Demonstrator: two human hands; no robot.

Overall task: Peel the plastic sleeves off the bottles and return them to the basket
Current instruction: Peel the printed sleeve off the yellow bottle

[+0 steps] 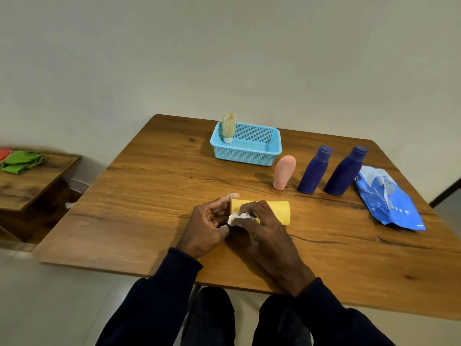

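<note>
A yellow bottle (278, 209) lies on its side on the wooden table (149, 196), near the front. My left hand (208, 227) holds its left end. My right hand (259, 231) rests over its middle and pinches a crumpled bit of whitish plastic sleeve (237, 218). The blue basket (245, 147) stands at the back with one cream tube (228, 127) upright in its left corner. To the basket's right stand a pink tube (284, 172) and two dark blue bottles (313, 171) (345, 171).
A crumpled blue plastic wrapper (389, 201) lies at the table's right edge. A lower wooden side table (30, 181) with a green cloth (21, 161) stands to the left. A pale wall is behind the table.
</note>
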